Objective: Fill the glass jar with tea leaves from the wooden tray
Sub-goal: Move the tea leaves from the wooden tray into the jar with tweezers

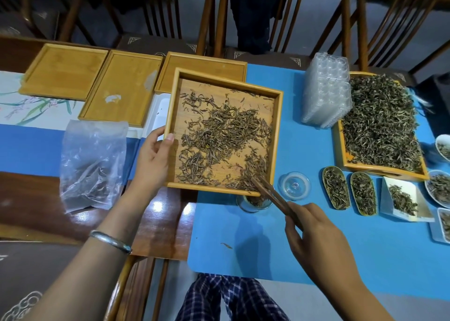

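My left hand (155,155) tilts tray (222,131); right hand (316,233) pinches tongs (270,194), raking leaves (226,135) into jar (254,202), seemingly part-full. Next: sweep near-right corner.

Bright, even overhead light here, and glare pools white on the glossy brown tabletop (155,206). Soft shadows fall on the blue mat (243,225) under the hands. Wide-angle bending curves the edges; the chairs (394,21) up top look dim and smeared.
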Available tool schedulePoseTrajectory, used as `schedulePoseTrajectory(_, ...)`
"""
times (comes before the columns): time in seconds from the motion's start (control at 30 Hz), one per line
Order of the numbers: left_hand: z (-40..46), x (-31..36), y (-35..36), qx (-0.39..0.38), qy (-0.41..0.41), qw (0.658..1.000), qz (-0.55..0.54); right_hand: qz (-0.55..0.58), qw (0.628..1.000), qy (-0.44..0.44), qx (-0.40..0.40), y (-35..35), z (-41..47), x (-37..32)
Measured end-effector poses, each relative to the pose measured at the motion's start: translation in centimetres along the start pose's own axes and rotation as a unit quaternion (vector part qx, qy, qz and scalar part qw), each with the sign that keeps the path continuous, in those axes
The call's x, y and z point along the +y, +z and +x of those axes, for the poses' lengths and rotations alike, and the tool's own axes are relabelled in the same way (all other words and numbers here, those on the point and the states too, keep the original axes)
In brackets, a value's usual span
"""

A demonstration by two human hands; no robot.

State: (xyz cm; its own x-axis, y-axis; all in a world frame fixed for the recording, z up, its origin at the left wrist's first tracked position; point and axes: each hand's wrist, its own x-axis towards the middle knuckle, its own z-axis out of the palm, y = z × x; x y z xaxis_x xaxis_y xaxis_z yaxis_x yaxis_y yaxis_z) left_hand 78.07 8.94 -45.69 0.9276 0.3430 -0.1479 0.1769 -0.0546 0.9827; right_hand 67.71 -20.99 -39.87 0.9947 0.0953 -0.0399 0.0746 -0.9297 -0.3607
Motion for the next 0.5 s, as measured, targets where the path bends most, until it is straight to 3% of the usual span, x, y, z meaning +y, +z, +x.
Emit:
schedulePoseTrajectory(0.3, 0.0, 0.2, 0.2, 0.003, -0.003, 1.0, -0.001, 0.051, 0.998, 0.022, -0.004, -1.6, -0.5, 1.3)
schedulePoseTrajectory(0.5, 0.0, 0.3, 0.2, 0.005, -0.01, 1.0, 0.0, 0.065, 0.994, -0.082, -0.035, -1.9, 1.1, -1.6)
